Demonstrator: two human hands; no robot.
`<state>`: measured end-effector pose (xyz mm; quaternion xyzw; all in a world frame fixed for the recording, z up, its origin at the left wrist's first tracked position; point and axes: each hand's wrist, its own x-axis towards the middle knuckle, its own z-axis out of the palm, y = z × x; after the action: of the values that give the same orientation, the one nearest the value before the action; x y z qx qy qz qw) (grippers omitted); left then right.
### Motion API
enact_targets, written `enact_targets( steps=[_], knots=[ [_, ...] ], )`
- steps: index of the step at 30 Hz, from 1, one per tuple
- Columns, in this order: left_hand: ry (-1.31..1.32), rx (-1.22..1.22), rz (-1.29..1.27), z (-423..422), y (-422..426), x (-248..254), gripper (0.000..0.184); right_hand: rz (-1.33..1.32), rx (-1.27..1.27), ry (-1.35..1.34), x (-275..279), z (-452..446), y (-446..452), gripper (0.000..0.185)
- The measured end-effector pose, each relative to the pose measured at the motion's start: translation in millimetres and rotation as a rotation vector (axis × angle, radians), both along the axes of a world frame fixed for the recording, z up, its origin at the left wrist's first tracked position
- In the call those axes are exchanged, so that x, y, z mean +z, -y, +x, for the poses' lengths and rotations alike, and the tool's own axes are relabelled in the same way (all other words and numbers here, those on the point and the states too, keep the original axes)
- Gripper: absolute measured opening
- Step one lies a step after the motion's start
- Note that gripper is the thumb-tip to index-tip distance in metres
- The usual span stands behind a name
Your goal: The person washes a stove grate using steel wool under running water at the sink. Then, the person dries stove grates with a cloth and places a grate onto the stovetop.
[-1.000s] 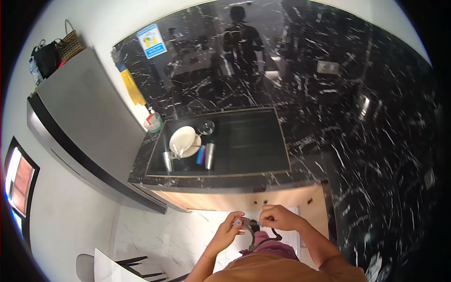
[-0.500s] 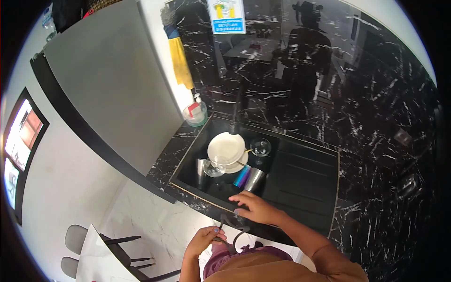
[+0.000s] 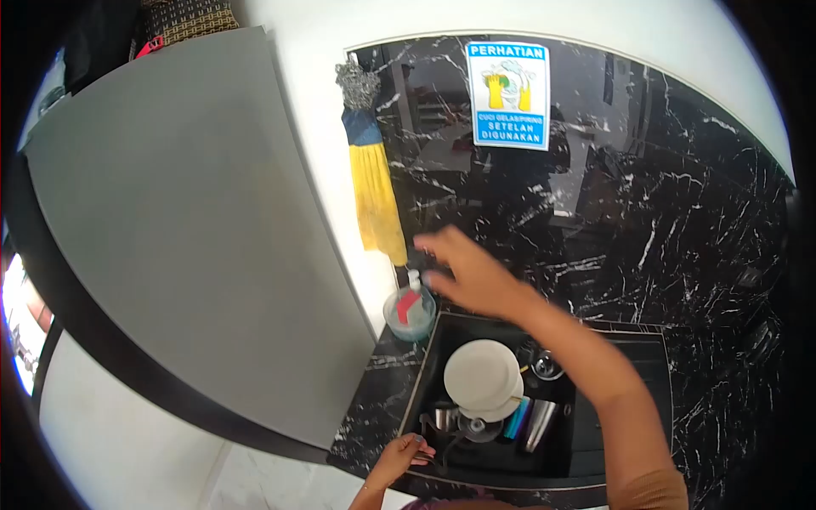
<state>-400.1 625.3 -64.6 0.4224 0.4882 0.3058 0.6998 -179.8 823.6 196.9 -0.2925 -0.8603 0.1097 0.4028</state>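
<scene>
Glossy black marbled wall (image 3: 671, 212) rose behind a black rectangular sink (image 3: 625, 425).
My right hand (image 3: 467, 272), blurred, held its fingers spread near the long yellow-and-blue hanging item (image 3: 376, 191); my left hand (image 3: 398, 461) pinched a dark curved band (image 3: 445, 449) at the sink's front-left edge.

black marbled backsplash (image 3: 680, 221) below white wall (image 3: 416, 17), grey fridge (image 3: 187, 195) left
</scene>
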Motion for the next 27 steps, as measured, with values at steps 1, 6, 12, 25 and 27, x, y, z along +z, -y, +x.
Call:
enact_targets(
  steps=[1, 6, 12, 25, 27],
  knots=[
    [-0.017, -0.011, 0.029, -7, -14, 0, 0.029, 0.138, -0.038, -0.019, 21, -16, -30, 0.049],
    [0.075, -0.005, 0.053, -26, -55, -38, 0.034, 0.619, -0.44, 0.04, 127, -99, -154, 0.053],
    [0.208, -0.12, 0.044, -43, -75, -82, 0.04, 0.67, -0.651, 0.18, 178, -130, -257, 0.025],
    [0.281, -0.059, 0.037, -56, -128, -91, 0.037, 0.964, -0.469, -0.227, 260, -137, -278, 0.03],
    [0.171, -0.092, -0.007, -60, -139, -83, 0.032, 0.651, -0.821, -0.093, 278, -122, -349, 0.024]
  ],
)
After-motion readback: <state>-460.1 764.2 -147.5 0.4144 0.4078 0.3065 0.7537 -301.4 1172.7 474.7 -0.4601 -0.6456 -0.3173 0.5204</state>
